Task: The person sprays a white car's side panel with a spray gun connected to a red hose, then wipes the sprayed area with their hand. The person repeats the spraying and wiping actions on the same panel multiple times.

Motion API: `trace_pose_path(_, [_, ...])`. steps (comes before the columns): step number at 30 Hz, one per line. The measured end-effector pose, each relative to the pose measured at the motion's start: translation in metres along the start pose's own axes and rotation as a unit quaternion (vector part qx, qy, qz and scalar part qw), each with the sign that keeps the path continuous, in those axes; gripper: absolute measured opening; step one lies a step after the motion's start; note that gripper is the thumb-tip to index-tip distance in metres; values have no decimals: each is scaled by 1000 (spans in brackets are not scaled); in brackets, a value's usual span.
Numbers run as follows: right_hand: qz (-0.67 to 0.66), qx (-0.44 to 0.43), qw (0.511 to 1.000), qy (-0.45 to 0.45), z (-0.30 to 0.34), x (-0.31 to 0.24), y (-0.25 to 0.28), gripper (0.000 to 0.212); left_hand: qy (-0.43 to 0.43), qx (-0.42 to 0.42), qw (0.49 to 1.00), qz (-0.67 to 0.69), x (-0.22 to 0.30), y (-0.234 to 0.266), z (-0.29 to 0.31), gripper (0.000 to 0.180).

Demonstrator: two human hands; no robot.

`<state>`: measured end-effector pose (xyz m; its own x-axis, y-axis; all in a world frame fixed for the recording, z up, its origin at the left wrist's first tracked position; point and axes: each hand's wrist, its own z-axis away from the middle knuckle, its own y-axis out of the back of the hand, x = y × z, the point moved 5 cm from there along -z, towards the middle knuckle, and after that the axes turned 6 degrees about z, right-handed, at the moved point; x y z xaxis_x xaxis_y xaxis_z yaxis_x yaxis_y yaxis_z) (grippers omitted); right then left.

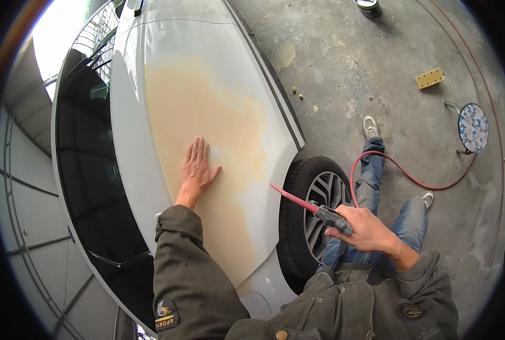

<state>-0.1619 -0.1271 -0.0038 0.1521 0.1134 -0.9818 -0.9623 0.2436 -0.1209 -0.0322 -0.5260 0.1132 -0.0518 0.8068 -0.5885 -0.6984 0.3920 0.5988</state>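
Firstly, your right hand (365, 229), clamped around the air gun (334, 220); left of it, your left hand (197, 169), palm flat, thumb apart, on the beige patch (201, 102); above right, looped hose (352, 177). Risk: swinging the gun leftward could scratch the panel (267, 218).

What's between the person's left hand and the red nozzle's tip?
In the head view, only car panel shows between the left hand and red nozzle: tan patch first, then pale paint.
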Motion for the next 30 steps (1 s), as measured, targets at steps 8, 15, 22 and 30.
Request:
trace_pose_path(8, [-16, -4, 999, -48, -58, 18, 0, 42, -57, -19, 998, -12, -3, -24, -102, 80])
trace_pose_path(15, [-25, 15, 997, -67, -82, 29, -4, 43, -66, 6, 998, 5, 5, -52, -146, 80])
trace_pose_path(22, [1, -5, 998, -60, -56, 29, -8, 44, -63, -8, 998, 16, 31, -51, -95, 80])
trace_pose_path(30, [23, -19, 999, -32, 0, 23, -9, 46, -52, -33, 998, 26, 67, -33, 3, 82])
